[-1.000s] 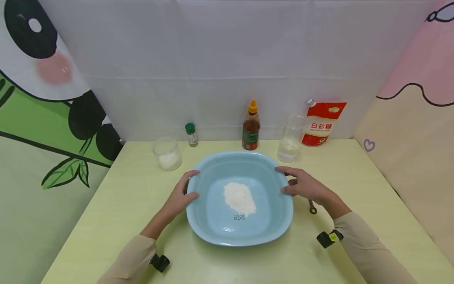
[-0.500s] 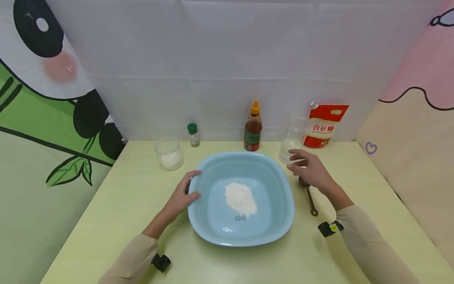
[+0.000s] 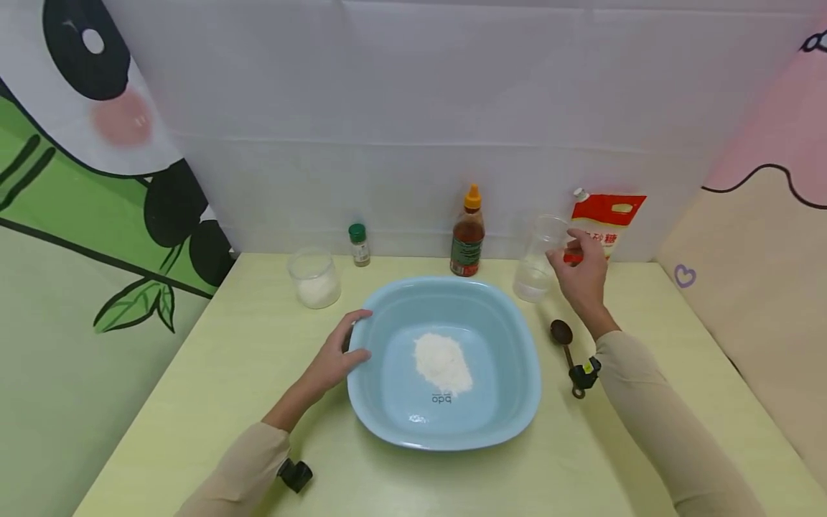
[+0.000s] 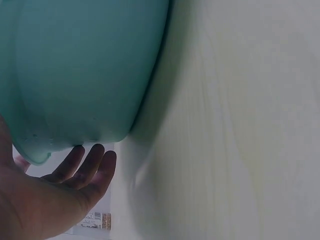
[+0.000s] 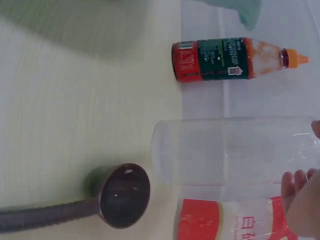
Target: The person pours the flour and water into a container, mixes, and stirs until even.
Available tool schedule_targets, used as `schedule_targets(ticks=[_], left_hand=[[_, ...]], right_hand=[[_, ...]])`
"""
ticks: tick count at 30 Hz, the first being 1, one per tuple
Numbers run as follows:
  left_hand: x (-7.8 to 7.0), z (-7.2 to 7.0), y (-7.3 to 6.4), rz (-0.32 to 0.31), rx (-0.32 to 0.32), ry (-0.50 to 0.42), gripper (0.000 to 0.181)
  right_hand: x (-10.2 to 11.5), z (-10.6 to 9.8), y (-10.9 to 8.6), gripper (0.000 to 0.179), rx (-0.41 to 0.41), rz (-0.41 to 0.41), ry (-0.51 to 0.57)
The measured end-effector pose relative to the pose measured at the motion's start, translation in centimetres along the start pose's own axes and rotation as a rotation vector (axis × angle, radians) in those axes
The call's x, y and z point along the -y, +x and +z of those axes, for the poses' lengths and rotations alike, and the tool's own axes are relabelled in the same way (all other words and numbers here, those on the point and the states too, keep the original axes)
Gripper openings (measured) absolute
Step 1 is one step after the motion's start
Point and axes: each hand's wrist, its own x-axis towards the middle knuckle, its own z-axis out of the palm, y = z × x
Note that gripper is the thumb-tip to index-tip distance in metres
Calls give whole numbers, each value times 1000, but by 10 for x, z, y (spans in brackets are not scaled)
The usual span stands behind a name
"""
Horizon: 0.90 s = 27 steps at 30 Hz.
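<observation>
Right hand point(image 3: 583, 276) gone from basin point(image 3: 446, 301) rim to tall glass point(image 3: 536, 262). Basin: left hand point(image 3: 333, 362) grips its left rim. Glass: upright, long axis vertical, beyond basin's far right corner; right hand nearer, fingers parted beside it, contact unclear.

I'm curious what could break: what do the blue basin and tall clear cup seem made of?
Blue basin: probably glossy plastic, judging by its even colour and bright highlight. Tall clear cup: glass or clear plastic, see-through with glints; I can't tell which.
</observation>
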Motion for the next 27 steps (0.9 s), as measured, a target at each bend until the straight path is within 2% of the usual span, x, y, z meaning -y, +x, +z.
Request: schedule_targets(ticks=[5, 12, 21, 27], left_hand=[[-1, 0, -1, -10, 5, -11, 65], [-3, 0, -1, -33, 5, -16, 65], [-2, -1, -2, -26, 1, -16, 66], [-4, 2, -2, -17, 2, -4, 66]], right_hand=[[-11, 10, 3, 67, -13, 37, 22], [-25, 17, 8, 80, 72, 139, 29], [-31, 25, 14, 95, 165, 177, 69], [-33, 29, 14, 102, 160, 194, 97]])
